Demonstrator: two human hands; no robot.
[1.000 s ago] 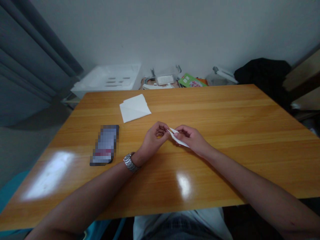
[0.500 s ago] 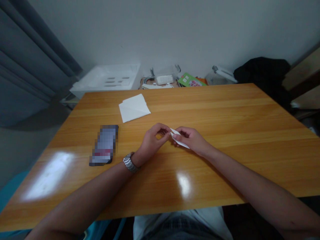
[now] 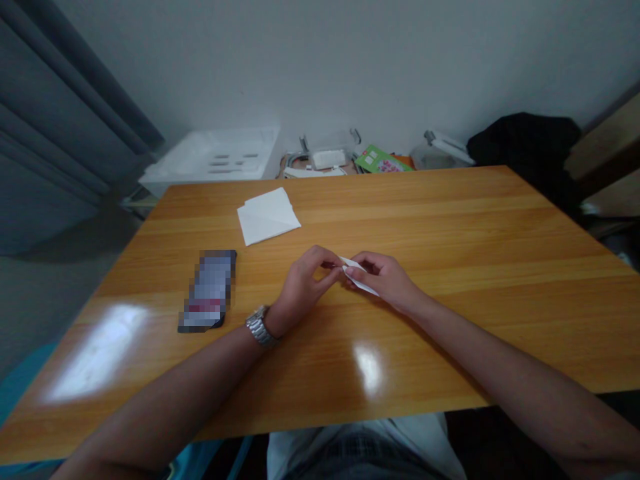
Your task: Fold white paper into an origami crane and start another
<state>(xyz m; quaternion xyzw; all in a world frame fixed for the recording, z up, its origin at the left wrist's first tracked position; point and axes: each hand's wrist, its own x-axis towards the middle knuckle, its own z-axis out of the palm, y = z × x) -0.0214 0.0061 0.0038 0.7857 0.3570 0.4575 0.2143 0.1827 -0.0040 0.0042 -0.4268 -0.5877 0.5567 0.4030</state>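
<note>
A small folded piece of white paper [image 3: 361, 283] sits between my two hands over the middle of the wooden table [image 3: 450, 227]. My left hand [image 3: 303, 288], with a metal watch on its wrist, pinches the paper's left tip with curled fingers. My right hand [image 3: 387, 280] grips the paper's right part, fingers closed over it, so most of the paper is hidden. Both wrists rest low over the tabletop.
A stack of white paper sheets [image 3: 267, 215] lies at the back left of the table. A phone [image 3: 209, 290] lies left of my left hand. Beyond the far edge are a white tray [image 3: 215, 160], small clutter and a dark bag [image 3: 525, 147].
My left fingers have shifted slightly along the paper's tip; the paper and both hands stay in nearly the same place.
</note>
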